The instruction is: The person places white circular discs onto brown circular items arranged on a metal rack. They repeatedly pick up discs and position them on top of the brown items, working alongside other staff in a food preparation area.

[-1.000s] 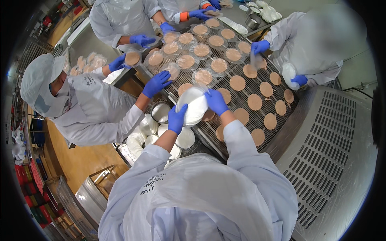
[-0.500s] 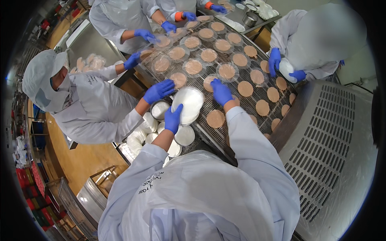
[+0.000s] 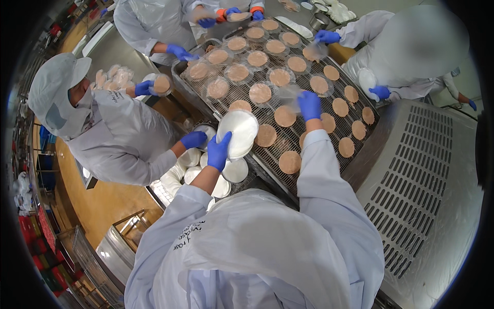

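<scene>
My left hand (image 3: 218,153), in a blue glove, grips a stack of thin round white sheets (image 3: 239,133) beside the belt's near left edge. Over the mesh conveyor belt (image 3: 276,147), my right hand (image 3: 310,105) pinches a clear round sheet (image 3: 289,97), which is blurred by motion. Flat round tan patties lie on the belt in rows. Close to my right hand is a bare patty (image 3: 285,116). Farther off, patties such as this covered patty (image 3: 260,93) have clear sheets on them.
More white round stacks (image 3: 235,171) stand below my left hand. At the left a co-worker (image 3: 121,129) holds a sheeted patty (image 3: 162,84) and reaches by a metal tin (image 3: 206,133). Other co-workers reach over the belt's far side. A slotted metal panel (image 3: 411,190) rises at the right.
My right hand has moved right, off a patty, and now carries a clear sheet. The patties have shifted toward me. The left co-worker has lifted a patty off the belt.
</scene>
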### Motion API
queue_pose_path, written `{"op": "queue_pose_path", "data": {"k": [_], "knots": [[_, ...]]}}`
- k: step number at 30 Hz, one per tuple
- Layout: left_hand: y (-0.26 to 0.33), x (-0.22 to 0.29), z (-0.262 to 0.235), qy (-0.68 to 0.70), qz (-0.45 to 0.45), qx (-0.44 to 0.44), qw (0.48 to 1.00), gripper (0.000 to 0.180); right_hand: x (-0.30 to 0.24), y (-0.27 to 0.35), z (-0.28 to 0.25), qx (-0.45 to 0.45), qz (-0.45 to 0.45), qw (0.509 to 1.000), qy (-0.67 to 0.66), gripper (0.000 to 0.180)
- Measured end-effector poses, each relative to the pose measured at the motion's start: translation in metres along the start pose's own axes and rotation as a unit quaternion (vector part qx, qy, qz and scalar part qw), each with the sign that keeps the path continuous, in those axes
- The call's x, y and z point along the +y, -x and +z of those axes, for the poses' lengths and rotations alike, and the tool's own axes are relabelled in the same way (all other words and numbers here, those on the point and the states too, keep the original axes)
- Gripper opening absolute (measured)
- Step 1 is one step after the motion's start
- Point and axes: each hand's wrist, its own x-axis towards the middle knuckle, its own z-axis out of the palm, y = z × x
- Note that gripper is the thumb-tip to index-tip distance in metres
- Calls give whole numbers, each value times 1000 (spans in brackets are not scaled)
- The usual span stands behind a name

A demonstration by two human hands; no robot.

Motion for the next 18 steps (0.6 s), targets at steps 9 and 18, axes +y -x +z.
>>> {"op": "queue_pose_path", "data": {"k": [9, 18], "knots": [[-23, -2, -31, -17, -34, 7, 999, 48, -33, 9, 90, -154, -78, 976, 132, 31], [-52, 33, -15, 1, -6, -37, 999, 46, -116, 53, 102, -156, -88, 982, -64, 30]]}}
